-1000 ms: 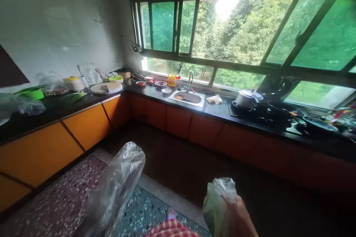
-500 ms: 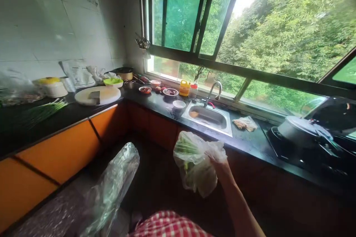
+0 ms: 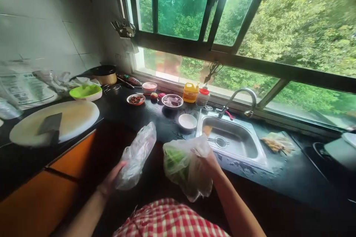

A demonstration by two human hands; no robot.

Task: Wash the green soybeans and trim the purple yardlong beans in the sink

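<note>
Clear, crinkled plastic on our left: our left hand has its fingers curled round a long transparent plastic bag, held tilted before the glossy black counter. Across from it, our right hand clutches the bunched top of a translucent whitish plastic bag, green leafy stuff showing through, just in front of the rectangular stainless-steel sink. We've got the two bags near each other, apart. Beyond them sits a small round white bowl, just beside the sink.
</note>
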